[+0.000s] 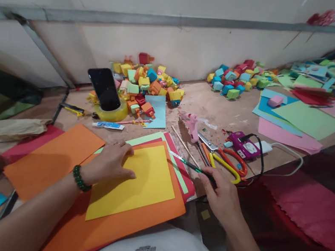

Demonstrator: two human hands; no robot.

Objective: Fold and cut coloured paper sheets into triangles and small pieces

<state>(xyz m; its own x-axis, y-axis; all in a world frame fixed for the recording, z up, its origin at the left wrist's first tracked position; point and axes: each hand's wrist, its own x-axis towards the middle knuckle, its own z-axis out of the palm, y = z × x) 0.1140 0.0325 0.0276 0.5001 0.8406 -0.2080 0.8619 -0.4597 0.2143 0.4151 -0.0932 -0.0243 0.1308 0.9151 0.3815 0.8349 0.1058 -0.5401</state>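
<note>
My left hand [112, 161], with a green bead bracelet, lies on the left part of a yellow paper sheet [144, 182], thumb spread away from the fingers. That sheet rests on a larger orange sheet [122, 232], with light green and red sheets showing beneath. My right hand [223, 196] is closed around slim scissors [193, 164] with black and green handles. Their silver tip points left, over the upper right edge of the paper stack. Beyond this hand lie larger scissors [227, 162] with orange and yellow handles.
A phone [104, 88] leans on a tape roll [111, 111]. Small paper cubes [144, 82] are heaped by the wall. A pink glue gun [191, 125] and a purple power adapter [243, 145] with cords sit to the right. Paper sheets [311, 118] cover the far right.
</note>
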